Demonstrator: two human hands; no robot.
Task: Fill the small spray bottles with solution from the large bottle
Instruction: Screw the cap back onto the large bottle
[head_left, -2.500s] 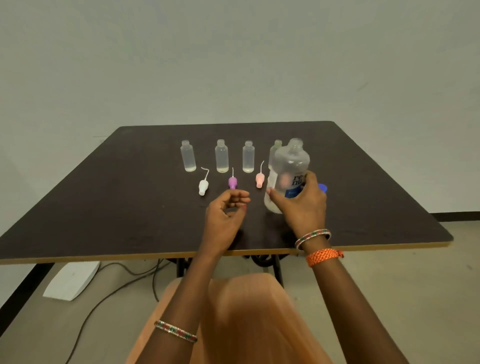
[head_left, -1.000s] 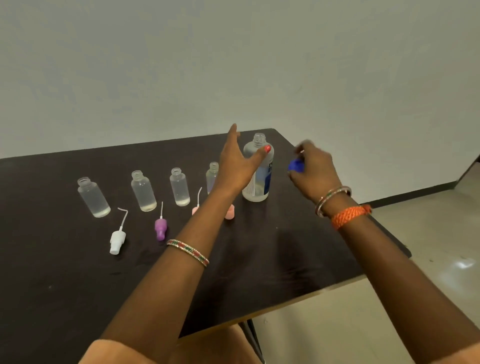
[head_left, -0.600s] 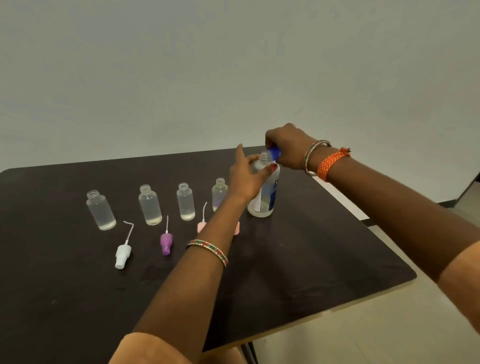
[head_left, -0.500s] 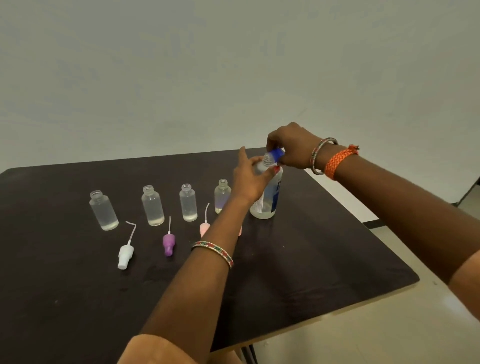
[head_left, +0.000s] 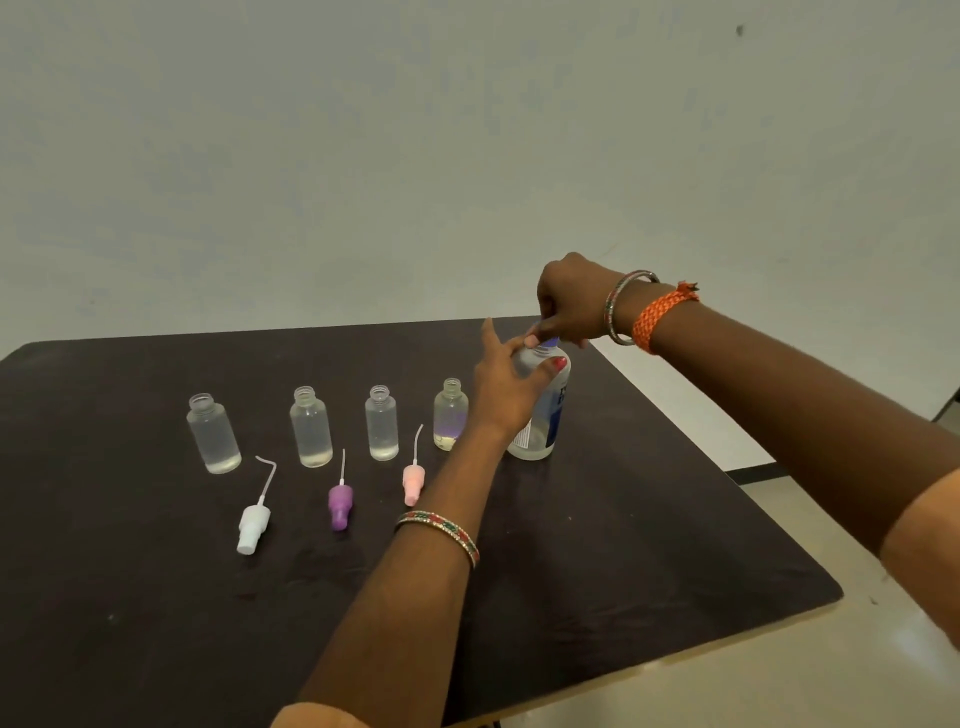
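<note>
The large clear bottle (head_left: 543, 415) with a blue label stands upright on the dark table (head_left: 623, 545). My left hand (head_left: 506, 387) grips its shoulder. My right hand (head_left: 569, 306) pinches the blue cap (head_left: 549, 342) on top of the bottle's neck. Several small clear bottles stand uncapped in a row to the left: the nearest (head_left: 450, 421), then (head_left: 382, 429), (head_left: 310, 426) and the farthest left (head_left: 213, 433). Each holds a little liquid at the bottom.
Three spray heads with dip tubes lie in front of the small bottles: white (head_left: 254, 525), purple (head_left: 340, 506), pink (head_left: 413, 480). The table's right edge runs close beside the large bottle; pale floor lies beyond it.
My right hand brought the blue cap from beside the bottle onto its neck. My left hand closed around the bottle's shoulder. The camera view shifted slightly.
</note>
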